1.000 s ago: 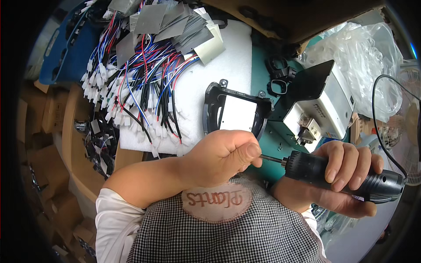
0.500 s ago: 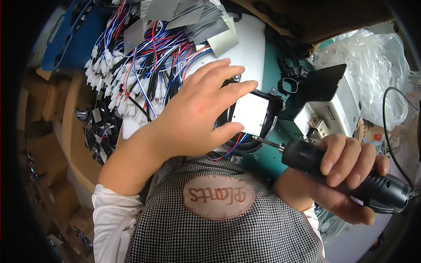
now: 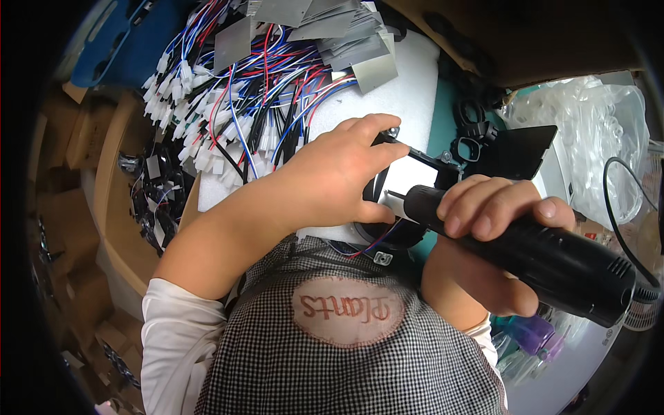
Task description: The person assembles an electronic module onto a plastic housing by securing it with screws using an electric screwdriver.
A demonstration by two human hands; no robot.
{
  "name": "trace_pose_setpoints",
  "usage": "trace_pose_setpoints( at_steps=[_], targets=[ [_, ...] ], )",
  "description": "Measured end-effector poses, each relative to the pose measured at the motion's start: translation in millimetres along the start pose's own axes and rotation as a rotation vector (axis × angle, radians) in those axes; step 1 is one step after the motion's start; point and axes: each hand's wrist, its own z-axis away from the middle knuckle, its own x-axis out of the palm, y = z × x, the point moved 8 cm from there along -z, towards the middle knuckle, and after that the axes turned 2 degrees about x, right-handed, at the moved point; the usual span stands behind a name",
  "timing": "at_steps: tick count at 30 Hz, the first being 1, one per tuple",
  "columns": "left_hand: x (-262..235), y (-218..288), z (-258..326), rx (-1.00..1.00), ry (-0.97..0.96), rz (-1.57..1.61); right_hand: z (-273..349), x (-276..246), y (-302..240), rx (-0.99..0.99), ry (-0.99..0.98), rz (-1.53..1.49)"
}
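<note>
A black plastic housing (image 3: 404, 236) with a rounded near side lies in front of me, a pale metal plate (image 3: 413, 173) on top of it. My left hand (image 3: 325, 176) spans the housing from the left, thumb on the near side and fingers at the far side, steadying it. My right hand (image 3: 494, 228) is wrapped round a black electric screwdriver (image 3: 567, 270). Its bit points left over the plate close to my left thumb; whether the tip touches a screw I cannot tell. Red and blue wires (image 3: 373, 243) come out below the plate.
Behind my left hand, a heap of wire bundles with white connectors (image 3: 207, 114) and flat metal plates (image 3: 346, 34) covers white foam (image 3: 415, 83). Black ring-shaped parts (image 3: 469, 146), a box-shaped device with a dark panel (image 3: 519, 153) and clear plastic bags (image 3: 588, 131) lie right. A cable (image 3: 609, 207) trails from the screwdriver.
The screwdriver has moved left and up, its bit passing from beside the housing to over the plate. The whole scene has shifted slightly in view, and my left fingers have settled closer on the housing.
</note>
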Motion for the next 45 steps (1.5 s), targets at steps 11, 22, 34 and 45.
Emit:
trace_pose_setpoints(
  at_steps=[11, 22, 34, 45],
  targets=[
    [0.3, -2.8, 5.2, 0.007, 0.029, 0.055, -12.5, 27.1, 18.7, 0.113, -0.213, 0.025],
    [-0.5, 4.1, 5.7, 0.029, 0.041, 0.01, -13.4, 24.2, 23.5, 0.127, -0.184, -0.038],
    [4.0, 3.7, 7.6, -0.023, 0.067, 0.048, -0.3, 19.7, 19.9, 0.054, -0.074, -0.053],
    [-67.5, 6.2, 58.1, 0.071, 0.419, -0.097, 0.3, -19.6, -43.8, 0.0, 0.285, -0.331]
  ],
)
